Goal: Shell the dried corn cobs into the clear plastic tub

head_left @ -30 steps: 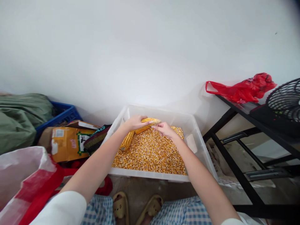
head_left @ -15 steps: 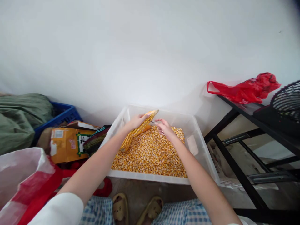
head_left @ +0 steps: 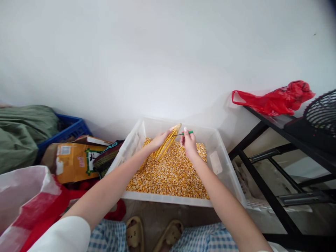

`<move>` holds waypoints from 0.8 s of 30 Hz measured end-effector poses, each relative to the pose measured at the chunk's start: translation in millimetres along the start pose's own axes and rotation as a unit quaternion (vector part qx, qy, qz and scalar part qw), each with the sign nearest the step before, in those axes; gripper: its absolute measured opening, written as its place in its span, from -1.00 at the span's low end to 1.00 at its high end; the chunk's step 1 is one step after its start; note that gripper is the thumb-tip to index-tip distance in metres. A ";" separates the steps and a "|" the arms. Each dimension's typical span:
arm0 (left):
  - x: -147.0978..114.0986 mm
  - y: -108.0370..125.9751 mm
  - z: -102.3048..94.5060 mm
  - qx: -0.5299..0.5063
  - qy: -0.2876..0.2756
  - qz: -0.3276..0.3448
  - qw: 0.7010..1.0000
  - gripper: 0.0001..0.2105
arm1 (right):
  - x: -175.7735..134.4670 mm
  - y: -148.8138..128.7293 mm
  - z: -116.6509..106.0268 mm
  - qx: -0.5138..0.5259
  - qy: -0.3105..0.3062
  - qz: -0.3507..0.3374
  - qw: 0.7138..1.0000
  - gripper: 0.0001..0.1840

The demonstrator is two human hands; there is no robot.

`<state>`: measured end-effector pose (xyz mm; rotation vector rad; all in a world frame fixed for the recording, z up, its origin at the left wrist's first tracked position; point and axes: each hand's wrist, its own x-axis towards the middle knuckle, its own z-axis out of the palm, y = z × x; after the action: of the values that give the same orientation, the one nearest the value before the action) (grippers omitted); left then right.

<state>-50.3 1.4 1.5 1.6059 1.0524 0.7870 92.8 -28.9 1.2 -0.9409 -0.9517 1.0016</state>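
Note:
My left hand (head_left: 160,140) is closed around a yellow corn cob (head_left: 168,142), held tilted with its pale tip up and to the right. A furrow without kernels seems to run along the cob. In my right hand (head_left: 188,142) is a screwdriver (head_left: 188,132) with a green handle, pinched between the fingers. Its thin dark shaft points left and meets the cob near the tip. Below both hands, loose corn kernels (head_left: 170,178) fill much of a translucent plastic bin (head_left: 225,164). Another cob, partly hidden by my left arm, lies on the kernels at the left.
A black metal frame table (head_left: 259,168) stands at the right, with a red plastic bag (head_left: 278,99) and a black mesh fan guard (head_left: 321,113) on it. At left are a blue crate (head_left: 70,128), an orange package (head_left: 75,162) and a red-and-white sack (head_left: 34,206). The white wall rises behind.
The cob in my left hand has shifted slightly right and turned steeper. My right hand has risen and closed, and the screwdriver's green handle now shows.

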 end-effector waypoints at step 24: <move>3.0 -4.6 -5.3 0.148 0.119 0.080 0.979 -0.43 | 4.1 23.8 1.5 0.010 0.082 0.064 0.995 -0.62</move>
<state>-54.9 6.7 -1.6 1.9005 1.2687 0.9859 86.7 -18.6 -19.9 -1.0610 -0.7509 1.0224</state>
